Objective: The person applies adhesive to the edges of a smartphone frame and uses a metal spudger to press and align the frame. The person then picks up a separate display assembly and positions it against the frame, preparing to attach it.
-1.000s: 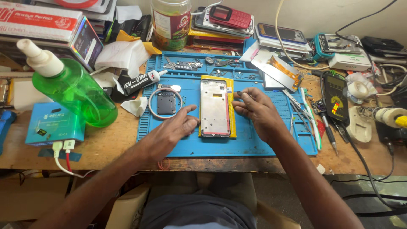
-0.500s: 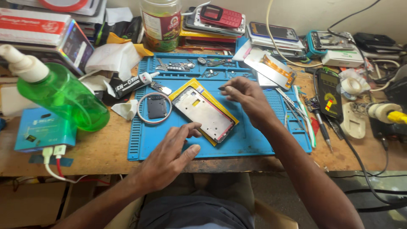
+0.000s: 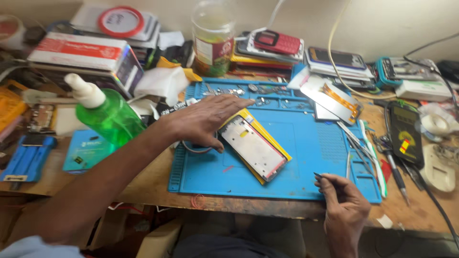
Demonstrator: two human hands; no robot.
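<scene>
Two hands (image 3: 206, 116) (image 3: 345, 206) around yellow-edged phone frame (image 3: 253, 148)

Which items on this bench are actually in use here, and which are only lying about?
In use:
left hand resting on the opened phone frame
right hand pinching a thin dark tool
blue work mat

Lying about:
green spray bottle
red phone
glass jar

The left hand (image 3: 205, 117) is being held flat, palm down, fingers extended forward, its forearm stretched diagonally. The right hand (image 3: 345, 208) is being kept low, fingers pinched together.
</scene>
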